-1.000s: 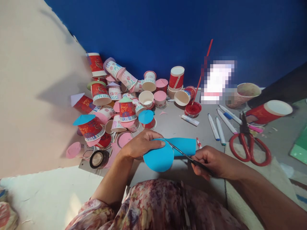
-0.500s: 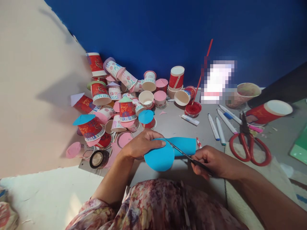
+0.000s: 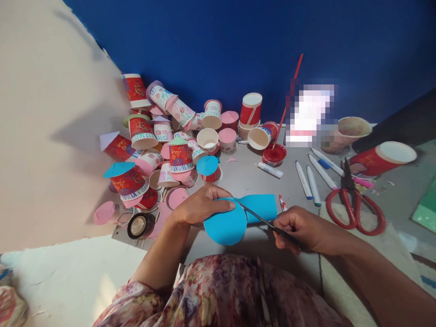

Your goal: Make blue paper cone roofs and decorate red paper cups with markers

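Observation:
My left hand (image 3: pixel 204 203) pinches a sheet of blue paper (image 3: pixel 226 227) between thumb and fingers, thumb on top. The near part of the paper has a rounded, disc-like outline; a strip of it stretches off to the right. In my right hand (image 3: pixel 292 227) is a pair of dark-handled scissors (image 3: pixel 260 219), fingers wrapped round the handles. Their blades reach up and left into the paper, between the rounded part and the strip. The blade tips lie close to my left thumb.
Decorated paper cups (image 3: pixel 180 156) crowd the table's left side. A dish of red paint (image 3: pixel 274 155) holds a brush. Several markers (image 3: pixel 303 180), larger red-handled scissors (image 3: pixel 354 202) and a red cup (image 3: pixel 383 159) are on the right. A black-rimmed tape roll (image 3: pixel 140 225) lies left.
The blue paper has shifted very slightly left, and the gap along the blades looks a little wider. Both hands stay nearly in place.

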`<act>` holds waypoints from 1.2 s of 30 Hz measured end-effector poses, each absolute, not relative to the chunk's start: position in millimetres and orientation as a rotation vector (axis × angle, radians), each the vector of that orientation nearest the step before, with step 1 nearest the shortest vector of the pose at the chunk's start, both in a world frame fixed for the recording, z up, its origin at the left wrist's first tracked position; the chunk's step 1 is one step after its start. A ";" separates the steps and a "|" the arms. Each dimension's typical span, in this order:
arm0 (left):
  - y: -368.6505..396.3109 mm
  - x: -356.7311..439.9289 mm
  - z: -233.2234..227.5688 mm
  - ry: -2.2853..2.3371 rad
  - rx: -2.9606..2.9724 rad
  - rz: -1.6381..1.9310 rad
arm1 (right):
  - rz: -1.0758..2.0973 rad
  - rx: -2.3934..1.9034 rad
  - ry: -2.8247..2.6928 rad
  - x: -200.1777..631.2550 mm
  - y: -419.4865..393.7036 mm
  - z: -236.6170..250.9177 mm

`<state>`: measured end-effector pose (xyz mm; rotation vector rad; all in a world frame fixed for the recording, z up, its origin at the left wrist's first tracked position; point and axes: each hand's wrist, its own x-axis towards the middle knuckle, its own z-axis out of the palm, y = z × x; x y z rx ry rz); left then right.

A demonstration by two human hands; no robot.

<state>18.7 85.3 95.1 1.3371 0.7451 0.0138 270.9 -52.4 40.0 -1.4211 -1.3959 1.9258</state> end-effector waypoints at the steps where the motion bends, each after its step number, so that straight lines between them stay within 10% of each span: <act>1: 85.2 18.7 95.1 0.746 1.343 0.013 | 1.922 -1.423 -1.397 271.0 -52.8 39.5; 36: 87.1 17.9 94.2 0.743 1.359 0.032 | 1.910 -1.453 -1.379 266.9 -51.1 46.2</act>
